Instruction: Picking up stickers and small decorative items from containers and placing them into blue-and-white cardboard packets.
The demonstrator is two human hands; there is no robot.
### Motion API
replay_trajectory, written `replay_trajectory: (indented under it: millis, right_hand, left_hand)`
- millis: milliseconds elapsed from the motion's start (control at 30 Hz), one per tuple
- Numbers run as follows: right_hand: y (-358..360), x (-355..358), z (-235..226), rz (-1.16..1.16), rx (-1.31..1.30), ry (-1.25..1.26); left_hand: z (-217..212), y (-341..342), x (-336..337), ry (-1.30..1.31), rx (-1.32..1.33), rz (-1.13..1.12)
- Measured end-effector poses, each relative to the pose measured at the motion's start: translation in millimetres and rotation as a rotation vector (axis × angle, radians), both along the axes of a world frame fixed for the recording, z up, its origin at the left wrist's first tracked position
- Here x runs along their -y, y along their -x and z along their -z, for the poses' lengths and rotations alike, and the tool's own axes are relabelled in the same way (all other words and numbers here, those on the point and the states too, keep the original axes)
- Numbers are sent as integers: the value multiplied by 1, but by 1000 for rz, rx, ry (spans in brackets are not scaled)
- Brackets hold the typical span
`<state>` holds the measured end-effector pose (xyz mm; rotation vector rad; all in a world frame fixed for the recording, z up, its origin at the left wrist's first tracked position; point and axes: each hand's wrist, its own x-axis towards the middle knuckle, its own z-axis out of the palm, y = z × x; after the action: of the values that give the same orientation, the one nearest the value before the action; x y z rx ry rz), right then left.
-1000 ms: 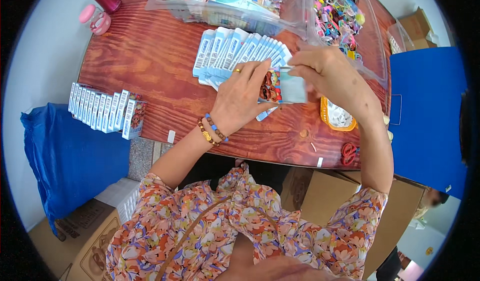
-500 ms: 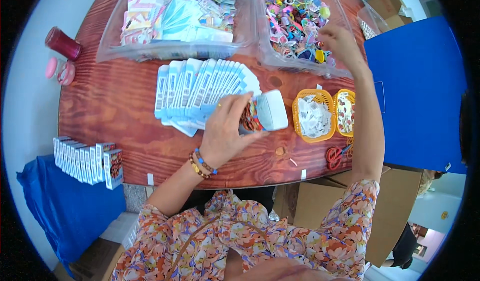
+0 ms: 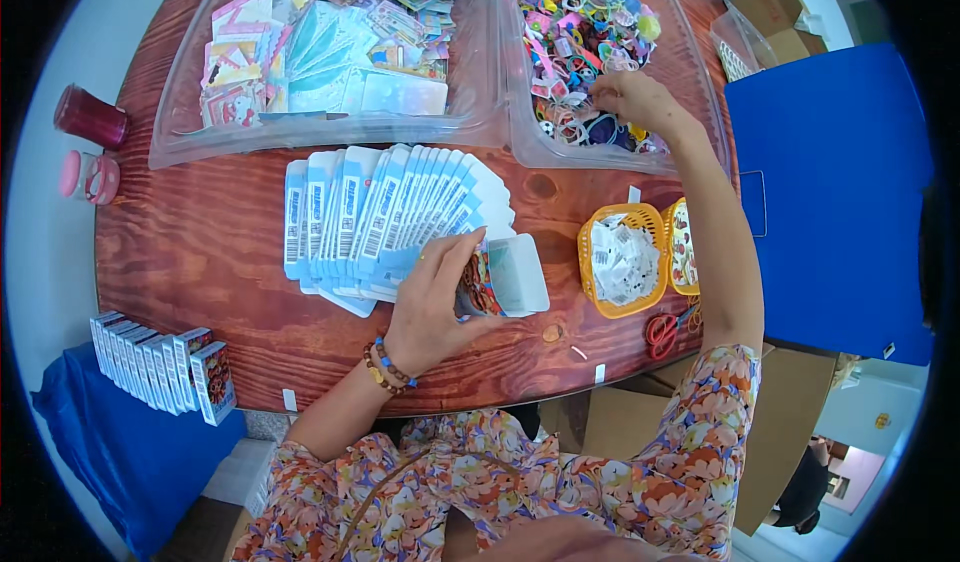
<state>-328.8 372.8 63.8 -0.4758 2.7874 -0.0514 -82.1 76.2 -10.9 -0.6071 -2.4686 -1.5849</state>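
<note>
My left hand [image 3: 432,300], with bead bracelets at the wrist, grips a small open card box [image 3: 480,280] with a colourful printed side. The box's white flap [image 3: 522,274] stands open toward the right. Beside this hand, a fanned row of flat light-blue and white boxes [image 3: 375,217] lies overlapping on the table. My right hand [image 3: 640,104] reaches down into a clear plastic bin of small colourful trinkets [image 3: 575,47]. Its fingers are bent together at the pile, and anything between them is hidden.
Another clear bin [image 3: 330,132] holds cards and packets. Yellow baskets hold small white packets [image 3: 625,262] and printed pieces [image 3: 683,247]. Red-handled scissors [image 3: 662,334] lie nearby. Filled boxes [image 3: 160,367] stand in a row at left, below a red jar [image 3: 92,117] and pink-lidded jar [image 3: 90,177].
My right hand has moved left and deeper into the trinket bin, its fingers now at the pile. My left hand still holds the open box. The whole view has shifted slightly.
</note>
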Motion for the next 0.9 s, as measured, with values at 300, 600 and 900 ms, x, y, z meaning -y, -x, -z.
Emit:
replay_trajectory:
  millis: [300,600,900]
  right_hand:
    - [11,-17,-1,10,-37,160]
    - [13,5,-8,361,255,705]
    - [47,22,23,-204,50,7]
  left_hand:
    - [-3,1,4,-18,65,14]
    - [5,0,5,2,79,11]
    - [5,0,6,9,82,15]
